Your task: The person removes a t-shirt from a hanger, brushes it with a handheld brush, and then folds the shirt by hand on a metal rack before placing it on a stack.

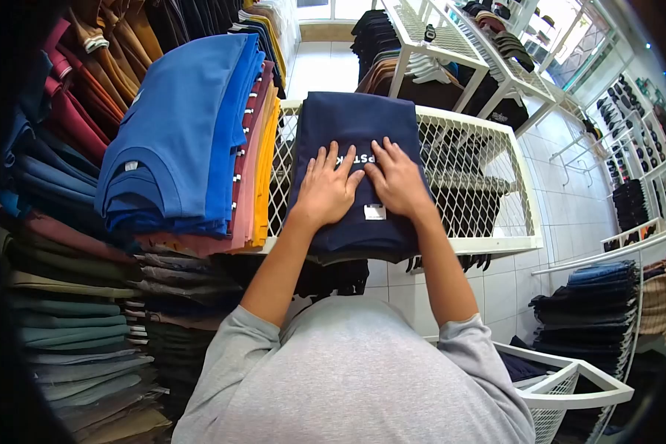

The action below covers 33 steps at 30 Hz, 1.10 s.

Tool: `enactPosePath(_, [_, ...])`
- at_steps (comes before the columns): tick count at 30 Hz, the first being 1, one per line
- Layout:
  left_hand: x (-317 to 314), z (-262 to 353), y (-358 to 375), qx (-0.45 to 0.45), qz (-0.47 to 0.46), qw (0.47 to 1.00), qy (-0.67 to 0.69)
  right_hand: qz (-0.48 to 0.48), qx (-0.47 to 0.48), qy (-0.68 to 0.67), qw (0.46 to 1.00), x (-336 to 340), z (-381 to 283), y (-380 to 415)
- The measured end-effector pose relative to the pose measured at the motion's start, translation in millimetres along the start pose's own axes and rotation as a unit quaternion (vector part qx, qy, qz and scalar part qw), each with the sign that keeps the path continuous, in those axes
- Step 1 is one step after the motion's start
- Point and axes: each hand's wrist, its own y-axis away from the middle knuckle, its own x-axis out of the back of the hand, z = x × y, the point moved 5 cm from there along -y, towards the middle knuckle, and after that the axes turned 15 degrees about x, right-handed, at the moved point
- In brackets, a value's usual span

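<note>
A folded navy shirt (359, 118) with white lettering across it lies on a white mesh rack (522, 185). Both palms rest flat on its middle, partly covering the print. My left hand (325, 185) is open, fingers spread, left of the lettering. On the right side, my right hand (398, 177) is likewise open with its fingers stretched forward. Near the shirt's front edge shows a white tag (374, 212). More dark folded cloth peeks out beneath the shirt. Left of it stands a stack of folded shirts, with a blue shirt (185, 111) on top and yellow ones (268, 163) lower down.
Tall piles of folded garments (74, 325) fill the left side. Hanging clothes (89, 66) are at the upper left. Other white racks (459, 52) stand ahead. At right are a stack of dark trousers (588, 318) and a white metal frame (577, 392).
</note>
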Motion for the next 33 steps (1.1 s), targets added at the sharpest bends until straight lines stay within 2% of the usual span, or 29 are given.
enactPosePath(1, [12.1, 5.6, -3.3, -0.007, 0.006, 0.999, -0.033, -0.003, 0.007, -0.037, 0.999, 5.8, 5.8, -6.0])
enactPosePath(3, [34.5, 15.7, -27.0, 0.068, -0.080, 0.994, -0.027, 0.047, 0.002, -0.066, 0.997, 19.2, 25.0, -30.2])
enactPosePath(5, [47.9, 32.5, -56.9, 0.005, 0.039, 0.999, -0.030, 0.095, 0.003, -0.042, 0.995, 32.8, 39.2, -59.8])
enactPosePath(7, [42.4, 42.1, -95.3, -0.010, 0.109, 0.994, 0.016, 0.133, 0.007, -0.012, 0.991, 22.5, 64.9, -88.4])
enactPosePath(8, [29.7, 39.4, -110.8, -0.011, 0.110, 0.994, 0.016, 0.140, -0.004, -0.012, 0.990, 14.8, 71.5, -98.5])
enactPosePath(10, [-0.5, 27.6, -136.6, -0.015, 0.184, 0.983, 0.019, 0.124, 0.002, 0.025, 0.992, -23.2, 79.8, -100.3])
enactPosePath(11, [-26.4, 10.2, -146.3, 0.014, 0.133, 0.991, 0.015, 0.111, 0.007, 0.061, 0.992, -35.8, 78.2, -104.2])
enactPosePath(12, [-27.7, 4.1, -144.2, 0.029, 0.112, 0.993, 0.008, 0.056, -0.008, 0.078, 0.995, -42.4, 67.0, -98.4])
enactPosePath(14, [-29.5, -8.5, -142.4, 0.065, 0.070, 0.995, 0.003, 0.039, -0.030, 0.042, 0.998, -42.8, 72.2, -94.8])
enactPosePath(19, [-23.3, -15.7, -141.0, 0.111, 0.080, 0.990, 0.021, 0.014, -0.090, 0.051, 0.994, -32.0, 77.5, -89.6])
enactPosePath(22, [-22.6, -23.8, -141.1, 0.143, 0.074, 0.987, 0.004, -0.020, -0.193, 0.030, 0.981, -31.4, 91.9, -83.1])
enactPosePath(25, [-19.8, -35.5, -141.8, 0.203, 0.064, 0.977, 0.000, -0.012, -0.223, 0.019, 0.975, -33.8, 98.1, -77.3])
enactPosePath(29, [-16.9, -33.4, -142.0, 0.218, 0.049, 0.975, -0.009, 0.002, -0.219, 0.042, 0.975, -36.4, 98.2, -77.2])
enactPosePath(31, [-16.6, -33.3, -144.6, 0.217, 0.055, 0.975, -0.011, -0.034, -0.230, 0.032, 0.972, -34.1, 96.7, -79.1])
enactPosePath(33, [-18.6, -35.6, -145.7, 0.217, 0.042, 0.975, -0.004, -0.030, -0.232, 0.035, 0.972, -33.0, 95.3, -81.3])
